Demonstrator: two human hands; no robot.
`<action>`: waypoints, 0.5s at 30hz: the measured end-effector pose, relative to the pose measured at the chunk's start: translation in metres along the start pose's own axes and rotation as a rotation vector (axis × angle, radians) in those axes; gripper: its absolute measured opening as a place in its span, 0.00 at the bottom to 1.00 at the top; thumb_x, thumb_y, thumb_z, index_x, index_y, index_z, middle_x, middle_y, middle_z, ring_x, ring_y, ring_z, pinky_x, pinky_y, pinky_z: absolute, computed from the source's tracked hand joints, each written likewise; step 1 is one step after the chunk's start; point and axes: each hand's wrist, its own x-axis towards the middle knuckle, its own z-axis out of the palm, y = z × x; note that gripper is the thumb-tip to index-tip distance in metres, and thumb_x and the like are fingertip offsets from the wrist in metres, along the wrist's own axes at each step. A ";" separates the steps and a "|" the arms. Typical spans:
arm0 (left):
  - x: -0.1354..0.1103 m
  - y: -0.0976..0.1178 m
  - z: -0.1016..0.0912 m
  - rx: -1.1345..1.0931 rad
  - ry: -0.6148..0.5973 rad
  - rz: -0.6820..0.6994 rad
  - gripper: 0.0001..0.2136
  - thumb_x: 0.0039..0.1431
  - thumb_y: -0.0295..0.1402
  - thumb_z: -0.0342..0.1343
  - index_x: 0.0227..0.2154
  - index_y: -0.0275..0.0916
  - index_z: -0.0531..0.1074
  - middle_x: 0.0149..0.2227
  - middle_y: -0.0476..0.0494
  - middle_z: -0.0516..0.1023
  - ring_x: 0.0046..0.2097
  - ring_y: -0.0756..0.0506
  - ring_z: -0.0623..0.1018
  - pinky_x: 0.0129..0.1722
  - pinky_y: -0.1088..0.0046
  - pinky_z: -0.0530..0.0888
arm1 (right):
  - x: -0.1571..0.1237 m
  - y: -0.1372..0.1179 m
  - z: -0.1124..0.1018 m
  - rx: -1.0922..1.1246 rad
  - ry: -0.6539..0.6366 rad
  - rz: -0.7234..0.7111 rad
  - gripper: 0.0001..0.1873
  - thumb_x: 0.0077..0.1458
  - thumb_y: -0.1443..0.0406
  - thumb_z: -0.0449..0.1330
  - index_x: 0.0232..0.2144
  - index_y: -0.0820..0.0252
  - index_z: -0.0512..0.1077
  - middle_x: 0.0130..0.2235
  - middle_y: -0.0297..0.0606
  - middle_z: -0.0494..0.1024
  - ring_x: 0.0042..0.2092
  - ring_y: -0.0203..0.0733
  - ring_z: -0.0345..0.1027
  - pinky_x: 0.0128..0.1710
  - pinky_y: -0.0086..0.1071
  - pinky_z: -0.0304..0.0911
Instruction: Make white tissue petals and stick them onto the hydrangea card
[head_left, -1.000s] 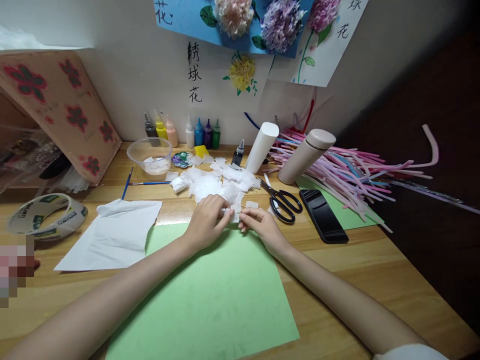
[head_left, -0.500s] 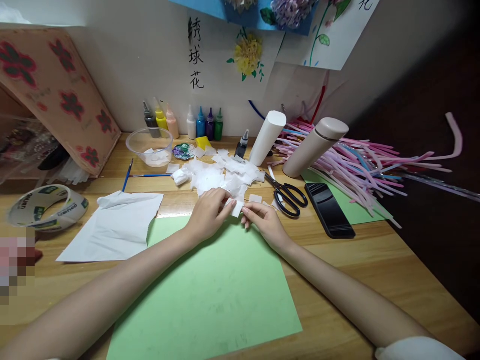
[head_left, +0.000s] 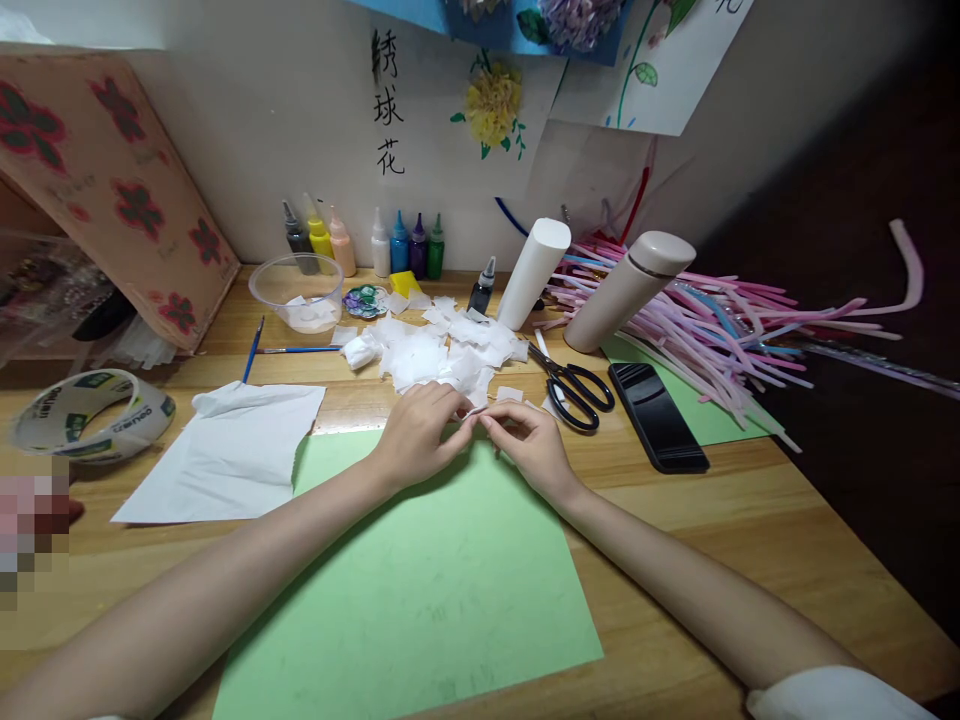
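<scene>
My left hand (head_left: pixel 426 432) and my right hand (head_left: pixel 531 442) meet fingertip to fingertip over the top edge of a green paper sheet (head_left: pixel 420 570). Between their thumbs and fingers both pinch a small white paper piece (head_left: pixel 474 411), mostly hidden and seen nearly edge-on. Just beyond lies a loose heap of torn white paper pieces (head_left: pixel 420 350). Black-handled scissors (head_left: pixel 574 390) rest to the right of my right hand. A larger white tissue sheet (head_left: pixel 232 455) lies to the left of my left hand.
Farther back stand a clear plastic bowl (head_left: pixel 259 285), several paint bottles (head_left: pixel 399 248), a white bottle (head_left: pixel 534 275) and a beige flask (head_left: pixel 626 295). On the right lie a phone (head_left: pixel 658 415) and pink pipe cleaners (head_left: pixel 750 340). A tape roll (head_left: pixel 142 425) sits at left.
The white paper piece, which stuck out flat between my hands, now shows only as a thin edge. My right fingertips have closed in against my left.
</scene>
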 end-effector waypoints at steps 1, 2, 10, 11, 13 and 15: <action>0.000 0.000 0.000 -0.001 0.008 -0.009 0.08 0.60 0.34 0.47 0.30 0.37 0.67 0.28 0.46 0.71 0.32 0.48 0.68 0.32 0.71 0.63 | 0.000 0.000 0.000 -0.015 0.000 -0.005 0.08 0.51 0.62 0.60 0.30 0.61 0.75 0.33 0.39 0.76 0.30 0.36 0.67 0.26 0.28 0.62; 0.000 -0.001 0.000 -0.004 0.019 -0.022 0.08 0.61 0.33 0.46 0.29 0.37 0.67 0.28 0.46 0.71 0.32 0.48 0.68 0.32 0.71 0.63 | 0.000 0.000 0.000 -0.023 -0.002 -0.002 0.08 0.51 0.62 0.60 0.30 0.61 0.76 0.32 0.39 0.76 0.30 0.36 0.67 0.26 0.28 0.61; 0.001 -0.004 0.002 -0.077 0.097 0.014 0.08 0.60 0.33 0.49 0.33 0.37 0.72 0.30 0.45 0.75 0.33 0.48 0.71 0.33 0.71 0.66 | 0.002 0.001 0.000 0.065 0.001 0.073 0.09 0.50 0.61 0.60 0.31 0.62 0.73 0.31 0.36 0.75 0.27 0.33 0.64 0.26 0.28 0.61; 0.001 -0.004 0.002 -0.085 0.101 0.038 0.08 0.60 0.33 0.49 0.34 0.38 0.72 0.32 0.44 0.76 0.34 0.47 0.71 0.34 0.70 0.66 | 0.002 0.001 0.000 0.080 0.004 0.083 0.10 0.50 0.60 0.60 0.31 0.62 0.73 0.30 0.36 0.74 0.26 0.33 0.64 0.26 0.27 0.62; 0.000 -0.004 0.003 -0.100 0.107 0.065 0.09 0.60 0.33 0.50 0.37 0.38 0.74 0.34 0.43 0.76 0.36 0.47 0.72 0.35 0.69 0.67 | 0.002 0.001 0.001 0.094 0.012 0.090 0.10 0.49 0.60 0.61 0.30 0.62 0.73 0.30 0.36 0.74 0.26 0.33 0.64 0.26 0.28 0.62; -0.001 -0.004 0.003 -0.110 0.120 0.071 0.09 0.60 0.32 0.49 0.38 0.39 0.74 0.35 0.43 0.76 0.36 0.47 0.72 0.36 0.69 0.68 | 0.002 0.000 0.001 0.092 0.017 0.082 0.11 0.48 0.60 0.61 0.31 0.62 0.73 0.31 0.37 0.74 0.28 0.33 0.65 0.27 0.28 0.63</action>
